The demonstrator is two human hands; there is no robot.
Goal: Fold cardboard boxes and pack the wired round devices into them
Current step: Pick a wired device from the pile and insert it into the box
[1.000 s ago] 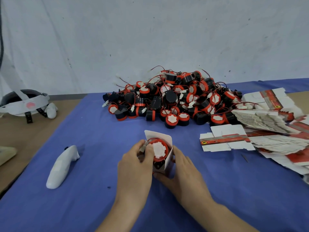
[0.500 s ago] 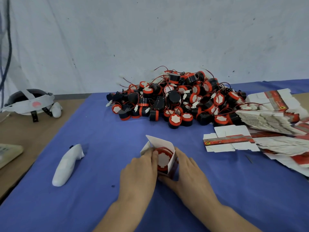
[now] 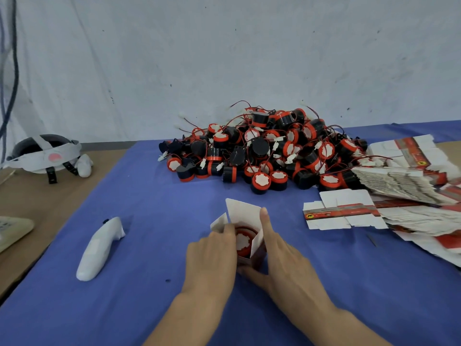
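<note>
Hands were both on the cardboard box [image 3: 243,212], which stood open on the blue cloth [image 3: 149,196]. Left hand [image 3: 214,255] gripped its left side with curled fingers. Right hand [image 3: 287,265] clasped the right wall, index finger straight against the back flap. One round device [image 3: 243,242] sat inside, well apart from the pile [image 3: 269,148] behind.

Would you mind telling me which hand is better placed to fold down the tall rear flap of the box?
Probably the right hand: its index finger stands against the tall flap, while the left hand grips the box at the side flap.
</note>
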